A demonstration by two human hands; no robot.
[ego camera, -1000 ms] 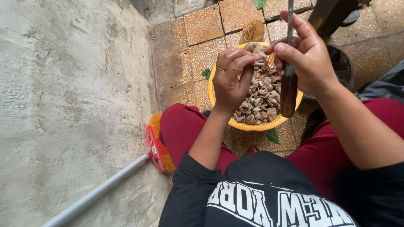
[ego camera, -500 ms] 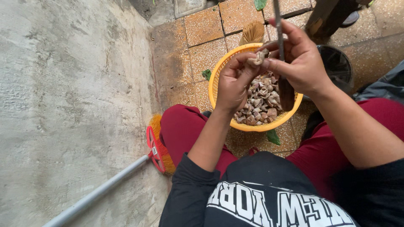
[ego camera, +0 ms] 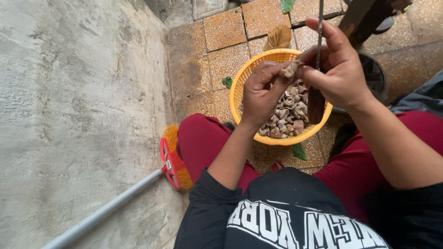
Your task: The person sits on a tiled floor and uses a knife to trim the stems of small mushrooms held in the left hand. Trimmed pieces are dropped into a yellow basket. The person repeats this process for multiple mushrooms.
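My left hand (ego camera: 261,94) pinches a small beige-brown piece (ego camera: 290,70) at its fingertips, over an orange mesh basket (ego camera: 243,80). The basket stands on the tiled floor between my knees and holds several similar brownish pieces (ego camera: 287,117). My right hand (ego camera: 338,69) grips a knife with a dark wooden handle (ego camera: 316,105) pointing down and a thin blade (ego camera: 319,27) pointing up, its edge close to the held piece. Both hands touch at the fingertips around that piece.
A grey concrete wall (ego camera: 69,115) fills the left. A broom with a red head and orange bristles (ego camera: 173,159) and a grey pole (ego camera: 106,212) leans by my left leg. A dark round container (ego camera: 371,74) sits behind the basket; green leaves (ego camera: 298,151) lie on the tiles.
Both hands have shifted slightly right and lower over the basket. The knife has turned more upright, and the piece sits higher at the left fingertips.
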